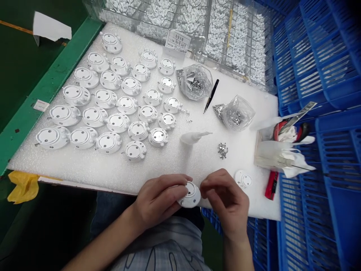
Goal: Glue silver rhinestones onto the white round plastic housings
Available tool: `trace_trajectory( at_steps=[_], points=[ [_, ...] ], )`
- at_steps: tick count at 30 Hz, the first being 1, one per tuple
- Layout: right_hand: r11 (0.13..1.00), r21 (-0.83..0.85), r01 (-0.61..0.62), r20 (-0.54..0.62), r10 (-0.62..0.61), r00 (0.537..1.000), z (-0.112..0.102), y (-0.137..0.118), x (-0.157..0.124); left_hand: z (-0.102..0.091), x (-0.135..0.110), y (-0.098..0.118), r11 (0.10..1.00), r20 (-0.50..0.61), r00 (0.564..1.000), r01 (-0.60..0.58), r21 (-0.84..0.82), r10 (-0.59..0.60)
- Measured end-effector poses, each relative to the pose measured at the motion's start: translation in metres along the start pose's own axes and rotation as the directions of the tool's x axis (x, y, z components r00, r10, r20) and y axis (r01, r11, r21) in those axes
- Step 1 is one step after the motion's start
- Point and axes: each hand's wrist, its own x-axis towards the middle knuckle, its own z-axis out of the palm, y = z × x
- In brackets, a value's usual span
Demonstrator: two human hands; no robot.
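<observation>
My left hand (pixel 162 197) is closed on a small white oval piece (pixel 191 197) with a raised disc and dark dots, held at the front edge of the foam board. Close to the piece's right side, the curled fingers of my right hand (pixel 225 199) are drawn together; whatever they hold is too small or hidden to make out. Rows of similar white pieces (pixel 118 122) lie on the left of the board. One more white piece (pixel 243 179) lies to the right of my right hand. A small pile of shiny stones (pixel 222 150) and a translucent nozzle bottle (pixel 193 137) are beyond my hands.
Clear bags of silvery bits (pixel 196 82) (pixel 237 114) lie on the white foam board (pixel 158 165) near black tweezers (pixel 211 96). A tool holder (pixel 267 154) and a red cutter (pixel 271 185) are at right. Compartment trays (pixel 197 26) stand behind; blue crates (pixel 318 67) line the right.
</observation>
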Motion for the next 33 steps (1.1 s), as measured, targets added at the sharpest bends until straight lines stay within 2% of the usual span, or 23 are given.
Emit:
trace_trajectory(
  at_steps=[5,9,11,14,17,19,22,25,28,33],
  points=[
    [0.986,-0.117,0.116,0.124,-0.101,0.987,0.001,-0.002,0.0,-0.004,0.002,-0.002,0.995,0.001,1.0,-0.002,-0.097,0.003],
    [0.957,-0.225,0.184,0.137,-0.156,0.978,0.006,-0.003,0.002,-0.002,0.002,-0.004,0.991,-0.003,1.0,-0.029,-0.127,0.029],
    [0.933,-0.265,0.244,0.112,-0.222,0.969,0.009,-0.001,0.002,0.001,0.002,-0.005,0.995,-0.015,0.998,-0.063,-0.08,0.062],
    [0.881,-0.339,0.33,0.008,-0.348,0.938,0.015,0.005,-0.001,0.006,0.004,-0.005,0.993,-0.016,0.994,-0.111,0.039,0.112],
    [0.814,-0.408,0.412,-0.104,-0.49,0.865,0.019,0.012,-0.005,0.008,0.005,-0.004,0.988,0.011,0.995,-0.101,0.113,0.101],
    [0.78,-0.443,0.441,-0.139,-0.546,0.826,0.021,0.016,-0.008,0.008,0.004,-0.003,0.989,0.045,0.996,-0.079,0.127,0.074],
    [0.786,-0.465,0.406,-0.127,-0.514,0.849,0.019,0.018,-0.013,0.007,0.004,-0.002,0.992,0.088,0.995,-0.053,0.117,0.043],
    [0.795,-0.453,0.405,-0.05,-0.475,0.878,0.017,0.017,-0.015,0.007,0.003,-0.002,0.994,0.085,0.996,-0.021,0.103,0.012],
    [0.765,-0.462,0.449,0.016,-0.499,0.867,0.017,0.016,-0.013,0.006,0.002,-0.002,0.997,0.047,0.999,0.012,0.082,-0.016],
    [0.771,-0.49,0.407,-0.034,-0.484,0.874,0.023,0.013,-0.01,0.006,0.002,-0.001,0.999,-0.012,0.999,0.039,0.037,-0.039]
  ],
)
